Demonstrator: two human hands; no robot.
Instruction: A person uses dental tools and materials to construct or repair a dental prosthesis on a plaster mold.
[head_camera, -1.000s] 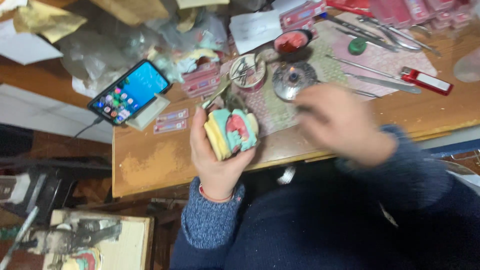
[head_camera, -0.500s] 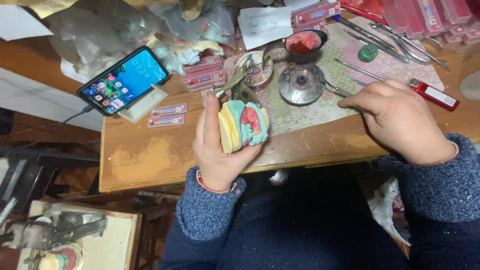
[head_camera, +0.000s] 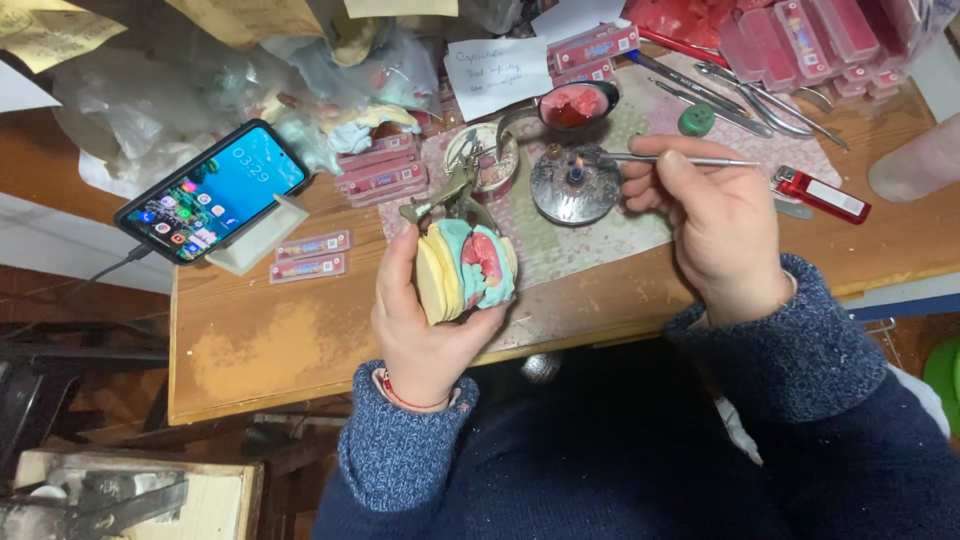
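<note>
We are gripping the yellow, teal and pink plaster dental model (head_camera: 465, 270) in our left hand (head_camera: 425, 325) over the wooden table's (head_camera: 260, 345) near edge, while our right hand (head_camera: 715, 225), having moved in from the right, is now pinching a thin metal instrument (head_camera: 672, 158) over the small round burner's (head_camera: 575, 185) flame, so heating is underway.

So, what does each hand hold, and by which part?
The left hand grips the plaster dental model around its sides. The right hand pinches a thin metal tool along its shaft, tip over the small burner.

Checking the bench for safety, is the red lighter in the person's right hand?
No, the red lighter lies on the table, while the right hand holds a thin metal tool.
</note>
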